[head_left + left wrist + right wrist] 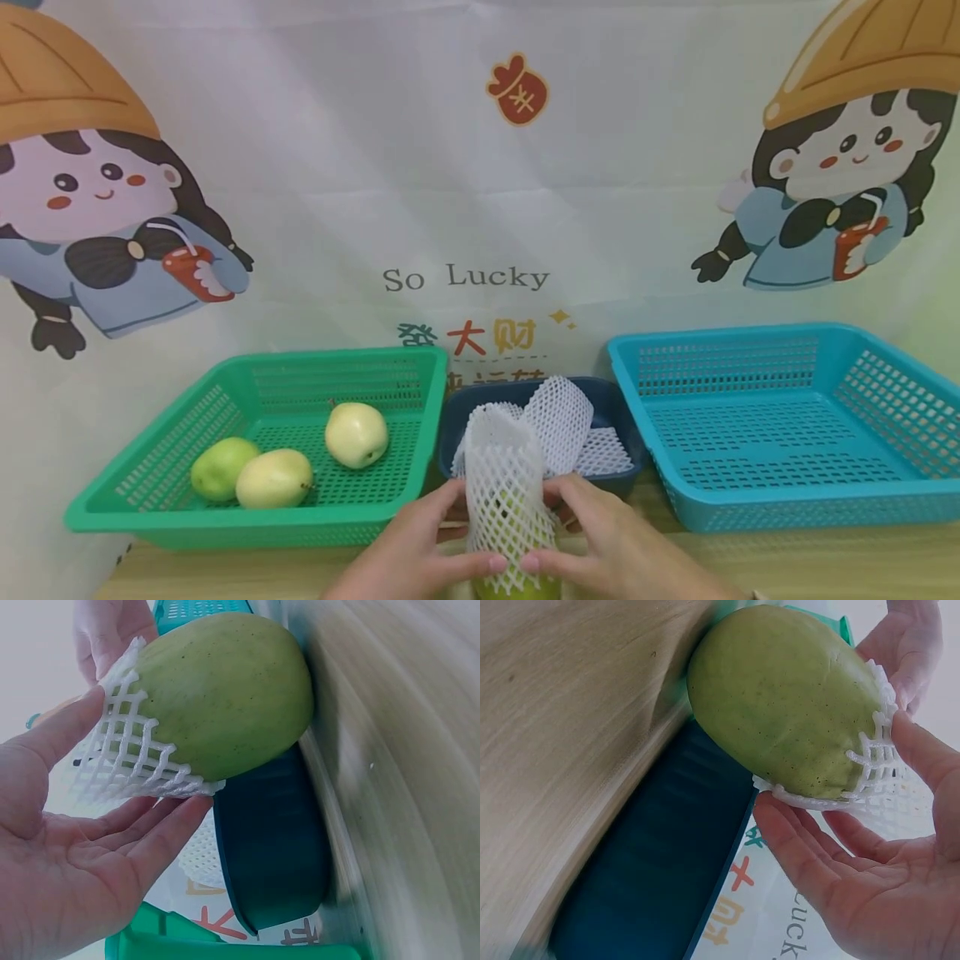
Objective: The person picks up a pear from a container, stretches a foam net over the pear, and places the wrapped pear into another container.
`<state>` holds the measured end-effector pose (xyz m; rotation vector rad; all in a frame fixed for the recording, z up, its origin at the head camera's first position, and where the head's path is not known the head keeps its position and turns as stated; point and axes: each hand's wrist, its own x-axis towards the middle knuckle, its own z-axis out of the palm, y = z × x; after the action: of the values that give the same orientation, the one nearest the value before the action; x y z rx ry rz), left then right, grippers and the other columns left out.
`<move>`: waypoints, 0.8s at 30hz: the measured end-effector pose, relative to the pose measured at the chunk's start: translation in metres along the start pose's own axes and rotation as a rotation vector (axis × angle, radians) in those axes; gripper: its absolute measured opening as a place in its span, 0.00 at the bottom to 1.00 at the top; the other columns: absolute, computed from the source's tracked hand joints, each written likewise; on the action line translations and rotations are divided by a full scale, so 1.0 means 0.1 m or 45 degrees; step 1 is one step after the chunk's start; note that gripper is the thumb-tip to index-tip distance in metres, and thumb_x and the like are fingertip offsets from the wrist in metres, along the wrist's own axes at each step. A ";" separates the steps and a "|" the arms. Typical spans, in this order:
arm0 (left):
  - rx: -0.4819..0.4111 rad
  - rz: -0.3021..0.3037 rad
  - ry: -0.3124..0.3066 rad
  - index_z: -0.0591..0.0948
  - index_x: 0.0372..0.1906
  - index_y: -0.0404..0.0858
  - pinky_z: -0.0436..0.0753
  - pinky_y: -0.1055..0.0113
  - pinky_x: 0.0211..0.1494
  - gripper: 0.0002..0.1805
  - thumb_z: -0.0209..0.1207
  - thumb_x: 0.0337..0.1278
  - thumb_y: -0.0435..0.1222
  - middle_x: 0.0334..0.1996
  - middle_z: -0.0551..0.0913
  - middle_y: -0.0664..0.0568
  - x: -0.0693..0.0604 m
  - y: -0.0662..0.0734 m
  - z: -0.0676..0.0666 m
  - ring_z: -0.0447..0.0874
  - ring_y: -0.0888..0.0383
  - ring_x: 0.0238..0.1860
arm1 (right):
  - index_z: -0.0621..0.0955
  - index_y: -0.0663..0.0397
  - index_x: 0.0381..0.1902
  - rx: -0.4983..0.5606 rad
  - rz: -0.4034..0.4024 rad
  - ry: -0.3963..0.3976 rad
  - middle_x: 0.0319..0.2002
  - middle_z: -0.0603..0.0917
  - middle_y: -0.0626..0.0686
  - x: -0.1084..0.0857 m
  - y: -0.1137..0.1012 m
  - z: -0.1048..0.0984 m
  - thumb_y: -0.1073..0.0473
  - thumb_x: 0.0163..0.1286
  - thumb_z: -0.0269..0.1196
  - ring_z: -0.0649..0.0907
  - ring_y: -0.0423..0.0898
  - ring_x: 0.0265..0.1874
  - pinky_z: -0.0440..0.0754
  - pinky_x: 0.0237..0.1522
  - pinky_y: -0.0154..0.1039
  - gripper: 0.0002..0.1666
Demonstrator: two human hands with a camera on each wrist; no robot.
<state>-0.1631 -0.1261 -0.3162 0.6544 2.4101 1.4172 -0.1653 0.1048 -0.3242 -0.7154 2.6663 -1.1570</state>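
L: green basket w/ 3 pale-green fruits, on the bench. Ctr, nearest me: my L hand pinches the L side of a white foam net, pulled partway over a big green fruit, lower end bare; navy tub w/ more nets just behind. My R hand pinches the net's R side. Far R: blue basket.

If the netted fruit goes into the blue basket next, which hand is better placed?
Likely the right hand: it grips the net sleeve on the fruit, nearer the blue basket. The left hand grips it too, but nearer the green basket.
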 end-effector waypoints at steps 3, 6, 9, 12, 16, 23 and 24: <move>-0.019 -0.020 -0.010 0.66 0.62 0.37 0.74 0.48 0.57 0.35 0.65 0.51 0.46 0.59 0.73 0.42 0.00 -0.01 -0.01 0.74 0.41 0.58 | 0.72 0.52 0.52 -0.051 -0.017 0.016 0.45 0.77 0.47 0.00 0.00 0.00 0.35 0.55 0.63 0.77 0.43 0.44 0.78 0.46 0.47 0.35; -0.011 -0.018 -0.010 0.67 0.61 0.37 0.74 0.48 0.57 0.34 0.65 0.51 0.46 0.59 0.74 0.42 -0.01 -0.02 -0.01 0.73 0.41 0.58 | 0.73 0.51 0.50 -0.087 -0.037 0.029 0.44 0.78 0.47 0.00 0.00 -0.01 0.34 0.55 0.63 0.78 0.42 0.43 0.79 0.45 0.46 0.34; -0.008 -0.021 -0.018 0.68 0.60 0.38 0.74 0.48 0.57 0.33 0.65 0.51 0.46 0.58 0.74 0.43 -0.01 -0.03 0.00 0.73 0.41 0.59 | 0.72 0.50 0.48 -0.083 -0.021 0.008 0.45 0.78 0.48 -0.01 0.01 -0.02 0.35 0.55 0.63 0.78 0.43 0.43 0.79 0.45 0.47 0.33; -0.017 -0.042 -0.037 0.69 0.59 0.37 0.74 0.48 0.57 0.32 0.65 0.51 0.45 0.57 0.75 0.44 0.00 -0.04 0.01 0.73 0.42 0.59 | 0.72 0.51 0.49 -0.040 0.034 -0.036 0.45 0.79 0.50 -0.02 0.02 -0.03 0.36 0.55 0.64 0.78 0.44 0.43 0.79 0.45 0.49 0.32; -0.025 -0.073 -0.049 0.69 0.58 0.38 0.74 0.49 0.57 0.31 0.65 0.50 0.45 0.57 0.76 0.46 0.01 -0.04 0.03 0.72 0.42 0.60 | 0.72 0.52 0.48 -0.004 0.091 -0.065 0.45 0.79 0.51 -0.02 0.04 -0.03 0.38 0.54 0.65 0.78 0.45 0.43 0.79 0.45 0.50 0.33; -0.006 -0.074 -0.049 0.69 0.57 0.38 0.74 0.49 0.57 0.32 0.66 0.49 0.45 0.56 0.77 0.45 -0.01 -0.05 0.04 0.73 0.43 0.59 | 0.72 0.50 0.46 0.010 0.126 -0.104 0.42 0.79 0.50 -0.02 0.04 -0.03 0.39 0.52 0.66 0.78 0.44 0.39 0.80 0.40 0.48 0.31; -0.002 -0.070 -0.049 0.69 0.56 0.38 0.74 0.49 0.57 0.32 0.67 0.48 0.45 0.56 0.77 0.44 -0.01 -0.06 0.04 0.73 0.43 0.59 | 0.72 0.50 0.45 0.008 0.137 -0.110 0.41 0.79 0.49 -0.02 0.04 -0.03 0.39 0.51 0.67 0.78 0.44 0.38 0.80 0.39 0.48 0.31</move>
<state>-0.1614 -0.1262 -0.3232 0.6046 2.3789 1.3722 -0.1662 0.1095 -0.3248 -0.5983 2.5934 -1.0820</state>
